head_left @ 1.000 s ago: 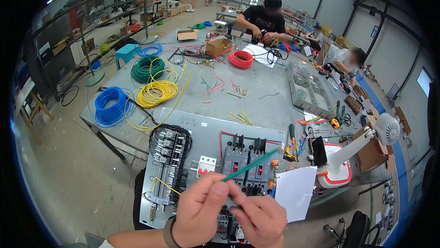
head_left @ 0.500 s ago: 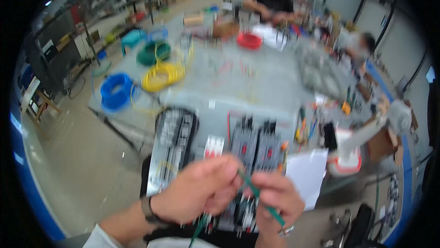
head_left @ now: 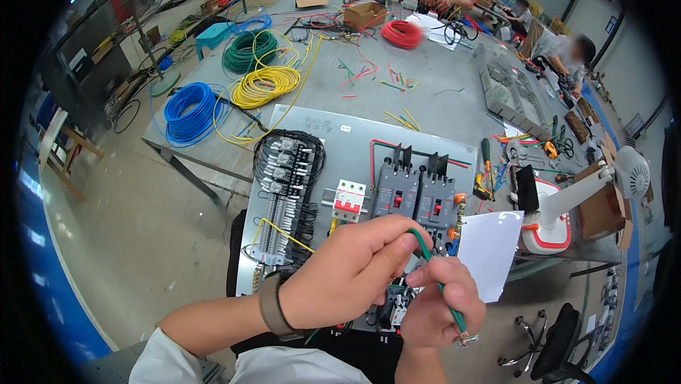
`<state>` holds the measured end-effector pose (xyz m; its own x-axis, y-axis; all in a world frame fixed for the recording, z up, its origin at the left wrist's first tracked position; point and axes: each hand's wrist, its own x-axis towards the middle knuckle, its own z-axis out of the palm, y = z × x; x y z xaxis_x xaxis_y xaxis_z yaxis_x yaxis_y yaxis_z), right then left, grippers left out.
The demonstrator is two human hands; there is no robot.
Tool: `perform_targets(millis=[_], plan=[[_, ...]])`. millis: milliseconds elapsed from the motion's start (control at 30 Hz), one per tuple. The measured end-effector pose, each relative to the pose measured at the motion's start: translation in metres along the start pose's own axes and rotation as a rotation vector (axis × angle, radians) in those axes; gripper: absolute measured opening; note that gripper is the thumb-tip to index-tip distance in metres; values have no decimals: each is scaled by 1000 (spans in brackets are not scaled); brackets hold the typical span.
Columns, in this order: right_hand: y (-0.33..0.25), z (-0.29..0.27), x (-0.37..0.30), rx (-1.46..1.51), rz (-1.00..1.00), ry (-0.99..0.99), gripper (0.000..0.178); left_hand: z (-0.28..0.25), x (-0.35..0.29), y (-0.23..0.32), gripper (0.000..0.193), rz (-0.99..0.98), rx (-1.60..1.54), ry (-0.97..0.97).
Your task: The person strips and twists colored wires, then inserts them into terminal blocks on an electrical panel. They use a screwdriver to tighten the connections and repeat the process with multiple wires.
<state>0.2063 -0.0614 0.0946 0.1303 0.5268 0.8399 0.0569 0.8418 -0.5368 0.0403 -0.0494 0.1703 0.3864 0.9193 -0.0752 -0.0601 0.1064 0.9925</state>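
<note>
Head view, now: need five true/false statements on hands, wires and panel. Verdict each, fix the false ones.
1. Both hands are on the green wire. True: the left hand and the right hand both grip the green wire.
2. The wire in the hands is perfectly straight. False: it bends by the left hand's fingertips.
3. A white sheet lies right of the two dark grey breakers. True: the white sheet is right of the dark grey breakers.
4. The yellow coil sits right of the red coil. False: the yellow coil is left of the red coil.
5. The wristband is on the right wrist. False: the wristband is on the left.
</note>
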Motion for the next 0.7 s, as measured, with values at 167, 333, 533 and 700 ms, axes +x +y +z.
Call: perform_targets(millis=[167,333,533,700], plan=[[-12,4,-3,50,94,57,26,2,-2,-7,24,158,179,48],[-25,-4,1,208,277,60,35,-5,5,-20,19,468,412,58],[-33,-11,20,335,407,42,39,-9,1,1,21,435,487,25],[-32,-18,13,408,315,-28,39,-6,-4,5,21,481,550,39]])
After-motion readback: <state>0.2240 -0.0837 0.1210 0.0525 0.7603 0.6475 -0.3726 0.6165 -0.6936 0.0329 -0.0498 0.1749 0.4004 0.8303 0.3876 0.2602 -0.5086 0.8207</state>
